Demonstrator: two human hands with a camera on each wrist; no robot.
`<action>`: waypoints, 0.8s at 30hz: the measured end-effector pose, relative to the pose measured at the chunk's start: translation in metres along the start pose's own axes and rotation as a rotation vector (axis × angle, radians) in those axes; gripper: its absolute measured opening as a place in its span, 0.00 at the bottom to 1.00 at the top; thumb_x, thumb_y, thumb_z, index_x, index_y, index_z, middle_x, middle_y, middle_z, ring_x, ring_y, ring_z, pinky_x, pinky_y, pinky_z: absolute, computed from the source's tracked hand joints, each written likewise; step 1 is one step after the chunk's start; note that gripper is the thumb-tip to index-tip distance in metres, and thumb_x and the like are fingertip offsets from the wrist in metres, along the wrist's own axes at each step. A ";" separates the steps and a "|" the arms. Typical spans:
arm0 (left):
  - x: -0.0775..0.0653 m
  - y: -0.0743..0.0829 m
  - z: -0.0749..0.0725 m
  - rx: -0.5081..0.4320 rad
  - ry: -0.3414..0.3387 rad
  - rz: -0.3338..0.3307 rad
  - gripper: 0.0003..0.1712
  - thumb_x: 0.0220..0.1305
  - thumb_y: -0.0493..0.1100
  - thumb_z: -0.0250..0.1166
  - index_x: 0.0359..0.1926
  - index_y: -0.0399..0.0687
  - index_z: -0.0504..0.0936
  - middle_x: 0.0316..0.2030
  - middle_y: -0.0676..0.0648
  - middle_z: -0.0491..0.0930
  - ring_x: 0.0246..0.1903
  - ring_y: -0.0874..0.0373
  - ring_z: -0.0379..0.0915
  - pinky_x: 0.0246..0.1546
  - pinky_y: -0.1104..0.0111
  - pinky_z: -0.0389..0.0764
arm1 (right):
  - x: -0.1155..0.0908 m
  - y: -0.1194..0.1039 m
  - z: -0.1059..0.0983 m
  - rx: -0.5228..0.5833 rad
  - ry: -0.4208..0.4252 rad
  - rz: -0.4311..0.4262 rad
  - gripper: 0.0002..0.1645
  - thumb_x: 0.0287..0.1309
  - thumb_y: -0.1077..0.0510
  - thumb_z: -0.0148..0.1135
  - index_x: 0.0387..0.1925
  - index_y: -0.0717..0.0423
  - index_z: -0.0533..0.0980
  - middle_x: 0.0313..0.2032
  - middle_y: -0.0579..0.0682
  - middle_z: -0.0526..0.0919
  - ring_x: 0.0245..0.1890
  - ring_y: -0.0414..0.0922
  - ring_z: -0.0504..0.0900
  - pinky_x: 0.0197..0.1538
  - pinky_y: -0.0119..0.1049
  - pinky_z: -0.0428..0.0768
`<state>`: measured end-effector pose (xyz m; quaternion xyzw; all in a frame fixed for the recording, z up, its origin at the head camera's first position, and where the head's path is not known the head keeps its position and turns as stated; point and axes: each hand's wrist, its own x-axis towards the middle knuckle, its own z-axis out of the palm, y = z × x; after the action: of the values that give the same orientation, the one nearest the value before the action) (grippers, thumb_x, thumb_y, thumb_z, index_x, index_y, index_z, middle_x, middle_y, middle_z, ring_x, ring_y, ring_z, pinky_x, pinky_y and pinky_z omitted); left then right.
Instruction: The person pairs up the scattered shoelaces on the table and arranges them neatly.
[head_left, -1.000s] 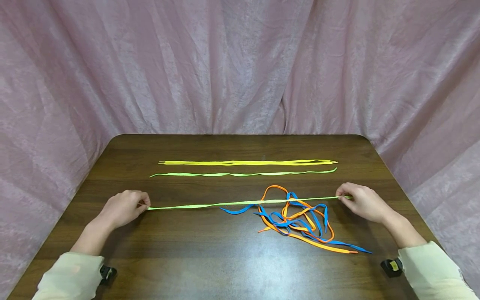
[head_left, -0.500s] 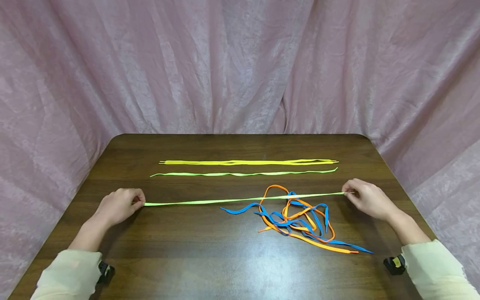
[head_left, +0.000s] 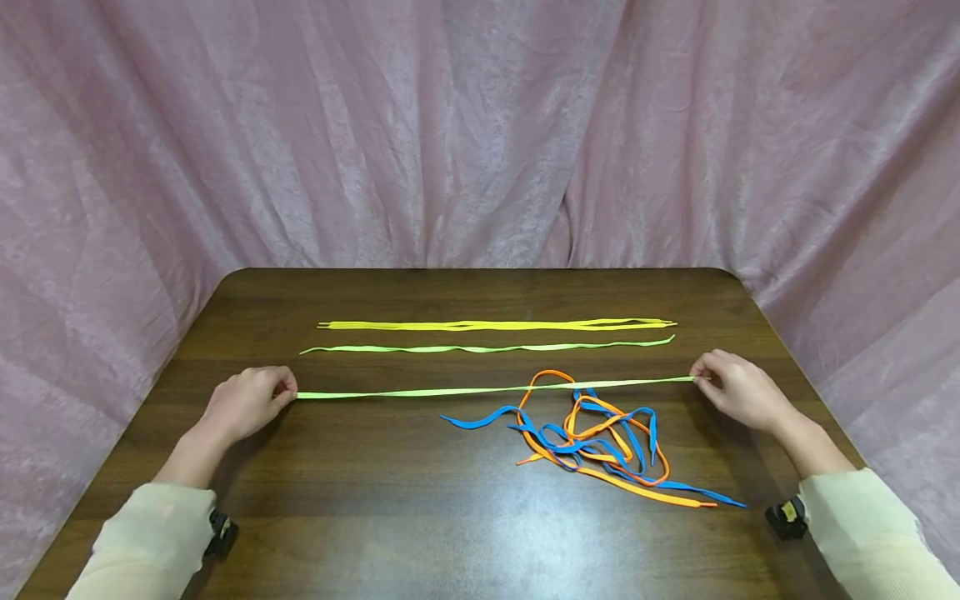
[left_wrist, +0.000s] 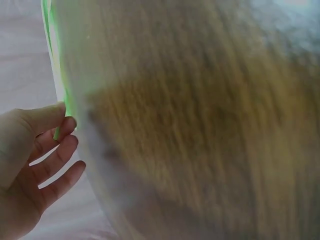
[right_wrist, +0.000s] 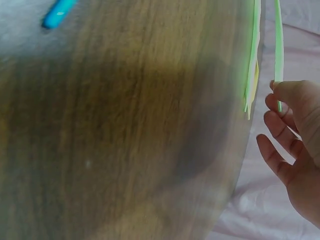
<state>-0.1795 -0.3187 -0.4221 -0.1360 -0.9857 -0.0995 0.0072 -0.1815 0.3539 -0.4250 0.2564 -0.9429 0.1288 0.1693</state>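
A light green shoelace [head_left: 442,392] is stretched nearly straight between both hands, its right part passing over the tangled laces in the head view. My left hand [head_left: 251,402] pinches its left end between thumb and forefinger; the tip pokes out below the fingers in the left wrist view. At the other end, my right hand [head_left: 738,390] pinches the lace the same way, the remaining fingers loosely bent in the right wrist view. Farther back, a second green shoelace [head_left: 480,349] lies on the table, slightly wavy, roughly parallel to the held one.
Yellow shoelaces [head_left: 405,326] lie side by side behind the green one on the brown wooden table [head_left: 337,517]. Orange shoelaces [head_left: 660,497] and blue shoelaces [head_left: 480,423] lie tangled at the right of the middle. A pink curtain [head_left: 480,133] hangs behind the table.
Both hands have moved away from me, carrying the stretched green shoelace toward the other green one. The right hand has also shifted slightly right. The laces on the table have stayed put.
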 end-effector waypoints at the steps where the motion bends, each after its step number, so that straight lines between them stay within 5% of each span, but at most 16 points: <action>1: 0.002 0.000 0.001 -0.001 0.000 -0.004 0.02 0.58 0.40 0.62 0.29 0.51 0.78 0.26 0.51 0.78 0.21 0.57 0.70 0.20 0.60 0.69 | 0.001 0.001 0.001 -0.002 0.004 -0.001 0.11 0.41 0.70 0.65 0.26 0.52 0.75 0.23 0.39 0.73 0.25 0.36 0.71 0.27 0.33 0.70; 12: 0.022 -0.007 0.005 -0.016 0.081 -0.038 0.02 0.58 0.40 0.61 0.29 0.50 0.79 0.25 0.50 0.78 0.20 0.55 0.69 0.17 0.61 0.67 | 0.013 0.013 0.010 -0.014 -0.070 0.037 0.09 0.44 0.69 0.64 0.25 0.54 0.74 0.23 0.43 0.73 0.25 0.39 0.70 0.27 0.36 0.70; 24: 0.043 -0.008 0.008 -0.026 0.029 -0.097 0.03 0.59 0.42 0.60 0.29 0.49 0.79 0.25 0.50 0.77 0.23 0.53 0.70 0.20 0.60 0.68 | 0.027 0.023 0.022 -0.021 -0.125 0.086 0.07 0.46 0.68 0.60 0.24 0.55 0.73 0.23 0.44 0.72 0.24 0.40 0.70 0.28 0.37 0.70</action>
<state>-0.2232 -0.3134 -0.4296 -0.0868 -0.9895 -0.1146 0.0147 -0.2213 0.3544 -0.4385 0.2212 -0.9631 0.1097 0.1070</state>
